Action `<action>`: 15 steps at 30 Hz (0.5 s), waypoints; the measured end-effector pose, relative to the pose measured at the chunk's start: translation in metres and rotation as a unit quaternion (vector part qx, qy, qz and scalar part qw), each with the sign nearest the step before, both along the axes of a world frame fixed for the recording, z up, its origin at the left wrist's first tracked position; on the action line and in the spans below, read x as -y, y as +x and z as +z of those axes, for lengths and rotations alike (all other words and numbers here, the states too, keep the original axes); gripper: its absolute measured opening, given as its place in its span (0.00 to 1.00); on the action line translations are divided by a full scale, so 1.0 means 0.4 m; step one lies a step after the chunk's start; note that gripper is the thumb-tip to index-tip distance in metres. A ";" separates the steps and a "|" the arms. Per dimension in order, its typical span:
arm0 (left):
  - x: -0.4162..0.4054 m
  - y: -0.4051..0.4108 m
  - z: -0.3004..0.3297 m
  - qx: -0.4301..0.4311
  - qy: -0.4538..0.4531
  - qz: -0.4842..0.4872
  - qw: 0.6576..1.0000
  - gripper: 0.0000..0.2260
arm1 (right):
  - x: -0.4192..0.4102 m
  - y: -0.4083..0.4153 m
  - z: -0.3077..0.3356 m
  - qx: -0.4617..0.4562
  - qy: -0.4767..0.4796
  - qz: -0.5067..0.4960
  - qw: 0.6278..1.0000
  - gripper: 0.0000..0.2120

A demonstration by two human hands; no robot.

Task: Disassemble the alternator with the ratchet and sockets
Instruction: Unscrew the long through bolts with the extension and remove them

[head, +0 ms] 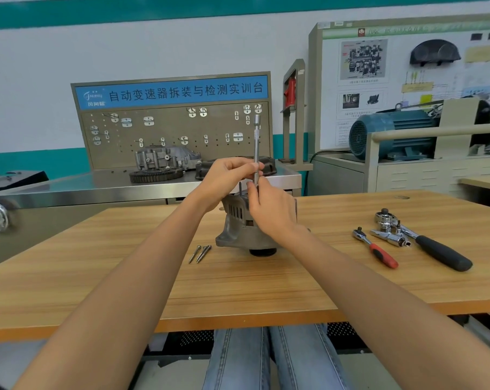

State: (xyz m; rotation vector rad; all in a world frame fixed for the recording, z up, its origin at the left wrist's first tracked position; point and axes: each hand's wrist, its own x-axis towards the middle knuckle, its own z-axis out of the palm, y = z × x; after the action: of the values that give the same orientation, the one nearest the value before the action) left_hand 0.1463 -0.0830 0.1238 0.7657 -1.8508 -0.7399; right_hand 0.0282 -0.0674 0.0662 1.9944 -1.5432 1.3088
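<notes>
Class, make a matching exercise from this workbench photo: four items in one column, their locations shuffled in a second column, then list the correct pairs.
Items
1. extension bar
2. loose bolts
3. red-handled ratchet
4. alternator

Locations
A. lying on the table left of the alternator
B. standing on the table beneath both hands
C. held upright by the left hand and right hand
D. lying on the table right of the alternator, beside the black-handled ratchet

Pairs: 1-C, 2-A, 3-D, 4-B
</notes>
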 end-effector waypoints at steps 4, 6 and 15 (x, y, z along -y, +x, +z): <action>0.008 0.001 -0.003 -0.015 -0.004 0.015 1.000 0.06 | -0.012 0.012 0.002 0.000 0.016 -0.016 1.000 0.16; 0.011 -0.002 -0.004 -0.019 -0.004 0.021 1.000 0.07 | -0.015 0.011 0.002 -0.002 0.015 -0.023 1.000 0.17; 0.011 -0.007 -0.004 -0.010 -0.014 0.041 0.999 0.07 | -0.017 0.016 -0.008 -0.009 -0.009 -0.047 0.999 0.18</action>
State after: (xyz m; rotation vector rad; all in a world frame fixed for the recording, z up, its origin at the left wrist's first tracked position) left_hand 0.1436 -0.0875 0.1221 0.8085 -1.7979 -0.6654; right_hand 0.0347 -0.0607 0.0631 1.8926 -1.5925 1.2607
